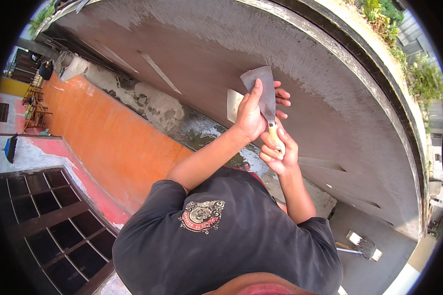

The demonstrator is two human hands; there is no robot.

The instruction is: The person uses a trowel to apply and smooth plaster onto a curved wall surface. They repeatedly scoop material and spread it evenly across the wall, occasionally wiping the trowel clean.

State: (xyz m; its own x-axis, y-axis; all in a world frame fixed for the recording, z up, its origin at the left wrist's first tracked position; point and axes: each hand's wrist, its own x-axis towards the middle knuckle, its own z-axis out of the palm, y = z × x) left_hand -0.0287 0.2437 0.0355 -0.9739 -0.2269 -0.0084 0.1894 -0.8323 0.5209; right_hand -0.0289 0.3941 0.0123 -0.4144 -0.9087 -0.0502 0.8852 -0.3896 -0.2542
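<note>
A putty knife with a wide grey metal blade (pixel 266 91) and a pale wooden handle is held up in front of the wall, blade upward. My right hand (pixel 284 156) is closed round the handle. With the thumb on the face of the blade and fingers reaching behind it, my left hand (pixel 251 117) pinches the blade; its fingertips show past the far edge. Just left of the blade is a pale four-sided shape (pixel 233 104), partly covered by my left hand; I cannot tell whether it is a tool or a wall recess.
A grey plastered wall (pixel 197 54) with slanted recesses curves across the front. Plants (pixel 423 78) grow beyond its top. At its foot runs a wet, stained concrete strip (pixel 167 110). An orange floor (pixel 108 132) and a barred window (pixel 59 221) are left; a dirty brush (pixel 365 247) lies lower right.
</note>
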